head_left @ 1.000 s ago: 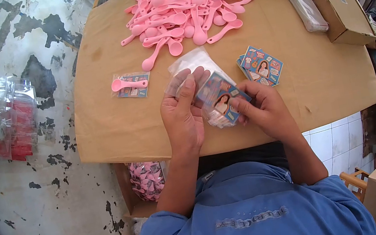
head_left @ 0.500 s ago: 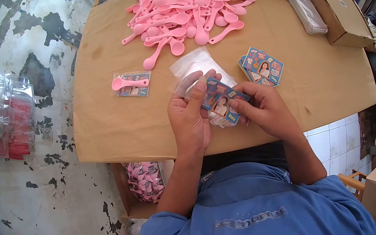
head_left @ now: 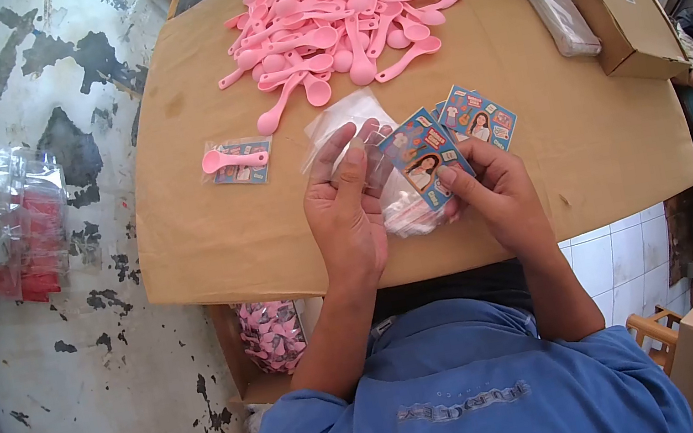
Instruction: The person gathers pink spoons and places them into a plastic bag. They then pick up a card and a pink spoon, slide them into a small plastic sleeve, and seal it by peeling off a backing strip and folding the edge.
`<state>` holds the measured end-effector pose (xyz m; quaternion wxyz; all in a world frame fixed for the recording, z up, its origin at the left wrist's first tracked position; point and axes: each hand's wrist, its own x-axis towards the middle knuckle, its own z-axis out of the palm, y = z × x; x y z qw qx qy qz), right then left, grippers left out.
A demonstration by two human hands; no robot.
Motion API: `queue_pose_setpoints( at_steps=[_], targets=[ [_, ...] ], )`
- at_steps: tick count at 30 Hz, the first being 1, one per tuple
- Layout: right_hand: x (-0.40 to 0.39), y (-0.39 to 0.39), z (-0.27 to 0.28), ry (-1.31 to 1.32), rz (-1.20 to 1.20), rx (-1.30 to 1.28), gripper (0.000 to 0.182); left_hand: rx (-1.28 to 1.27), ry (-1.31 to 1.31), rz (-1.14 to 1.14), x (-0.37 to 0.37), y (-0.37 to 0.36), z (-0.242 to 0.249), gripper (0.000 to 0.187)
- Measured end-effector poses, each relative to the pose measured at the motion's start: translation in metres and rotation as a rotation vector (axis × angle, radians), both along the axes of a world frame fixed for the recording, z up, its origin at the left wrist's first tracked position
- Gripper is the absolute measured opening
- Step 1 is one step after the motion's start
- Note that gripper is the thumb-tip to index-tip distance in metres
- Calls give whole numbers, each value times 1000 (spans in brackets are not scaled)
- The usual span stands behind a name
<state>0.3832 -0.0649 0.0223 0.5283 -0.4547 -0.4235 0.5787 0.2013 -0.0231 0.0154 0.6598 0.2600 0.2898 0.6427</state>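
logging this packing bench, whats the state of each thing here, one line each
left hand: gripping a clear bag
right hand: pinching a printed card
clear bag: held up, no card in it
printed card: held upright, outside the bag
card stack: lying on the table, fanned
packed bag: flat on the table, spoon and card inside
pink spoons: loose heap
cardboard box: shut

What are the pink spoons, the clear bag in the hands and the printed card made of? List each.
Pink spoons: probably moulded plastic, uniform colour with a slight sheen.
Clear bag: thin plastic film, see-through and crinkled; the left hand holds it.
Printed card: looks like glossy paper or thin card, flat with colour print; the right hand holds it.
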Motion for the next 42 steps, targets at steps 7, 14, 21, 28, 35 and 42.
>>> queue_pose_setpoints(
  at_steps=[7, 14, 21, 28, 35, 42],
  targets=[
    [2, 1, 4, -50, 251, -67, 22, -11, 8, -83, 3, -5, 5, 35],
    [-8, 0, -3, 125, 4, -3, 22, 40, 76, -81, 1, -4, -6, 35],
    [-37, 6, 0, 118, -160, 166, 20, 73, 47, -140, 11, -17, 8, 34],
    [-35, 2, -5, 154, -27, 63, 23, 161, 53, -89, 6, -14, 14, 57],
    [-43, -8, -14, 218, -71, 101, 20, 293, -187, -103, 9, -9, 14, 62],
    [-40, -9, -9, 168, -60, 42, 19, 246, -283, -136, 16, -8, 16, 60]
  ],
)
